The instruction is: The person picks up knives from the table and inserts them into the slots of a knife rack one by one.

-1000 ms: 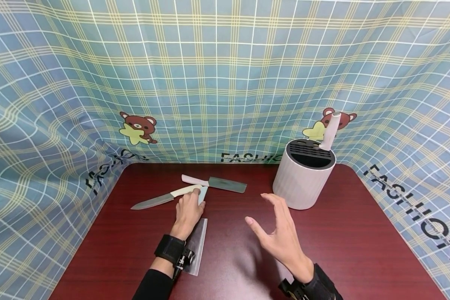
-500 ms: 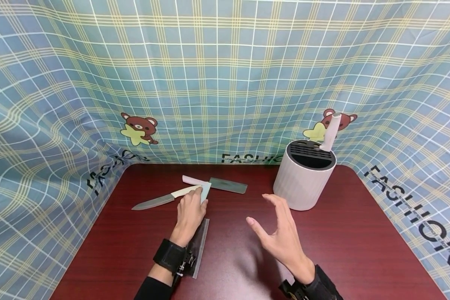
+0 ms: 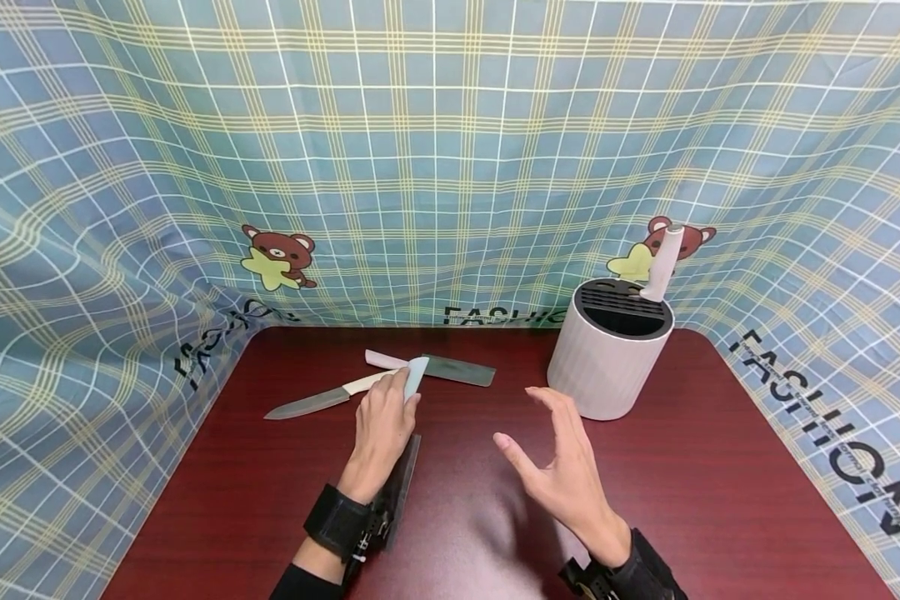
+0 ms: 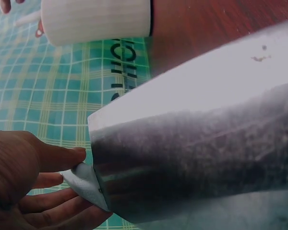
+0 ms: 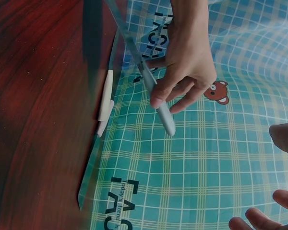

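Biggest thing first: the plaid cloth (image 3: 435,167) stands round the back and sides, I guess as a plain screen. Then the dark red worktop (image 3: 480,492), which carries everything loose.

The white ribbed knife block (image 3: 600,367) stands upright towards the back right, slotted top facing up, which makes sense since slots only work that way up.

Now the blue-handled cleaver (image 4: 197,148). It's up over the worktop, handle pointing away from the person, blade running back under the left wrist. The left hand (image 3: 385,417) has its fingers (image 4: 62,158) pinched round the handle, probably because that leaves the skin off the edge. A pinch that light could let the heavy blade swing, imo.

Lying flat beyond that hand are the cream-handled knife (image 3: 307,405) and the pink-handled cleaver (image 3: 457,370), handles close together and blades pointing opposite ways. Can't tell if those two touch.

The right hand (image 3: 570,475) hangs near the block with fingers spread, holding nothing, well apart from the blade, which seems sensible.

Smallest: the pale upright handle (image 3: 662,265) poking out of the block, leaning a bit, presumably propped by its slot.
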{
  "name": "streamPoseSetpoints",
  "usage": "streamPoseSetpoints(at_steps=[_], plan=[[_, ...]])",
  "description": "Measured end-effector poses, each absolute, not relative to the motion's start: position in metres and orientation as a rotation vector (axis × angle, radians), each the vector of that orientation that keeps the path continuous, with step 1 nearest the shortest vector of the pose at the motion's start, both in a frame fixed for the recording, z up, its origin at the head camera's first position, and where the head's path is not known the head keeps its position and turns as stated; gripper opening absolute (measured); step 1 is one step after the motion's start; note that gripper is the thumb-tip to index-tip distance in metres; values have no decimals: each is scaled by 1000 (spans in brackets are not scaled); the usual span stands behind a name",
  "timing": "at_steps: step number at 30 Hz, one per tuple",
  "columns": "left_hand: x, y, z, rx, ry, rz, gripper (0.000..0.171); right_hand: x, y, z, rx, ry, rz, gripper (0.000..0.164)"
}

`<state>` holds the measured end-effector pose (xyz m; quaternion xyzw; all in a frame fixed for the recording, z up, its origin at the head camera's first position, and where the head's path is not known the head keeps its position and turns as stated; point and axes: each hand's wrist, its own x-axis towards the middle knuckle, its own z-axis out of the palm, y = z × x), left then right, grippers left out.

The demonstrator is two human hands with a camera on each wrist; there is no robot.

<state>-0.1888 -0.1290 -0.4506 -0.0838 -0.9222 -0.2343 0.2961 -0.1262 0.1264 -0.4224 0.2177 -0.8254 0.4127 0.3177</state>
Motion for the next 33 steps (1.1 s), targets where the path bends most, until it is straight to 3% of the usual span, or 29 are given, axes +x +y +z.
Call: streamPoseSetpoints(at_steps=[33], plan=[[-165,-116,-400,-375,-2175,-734,46,-130,126,-410,605,-2142,1048,72]])
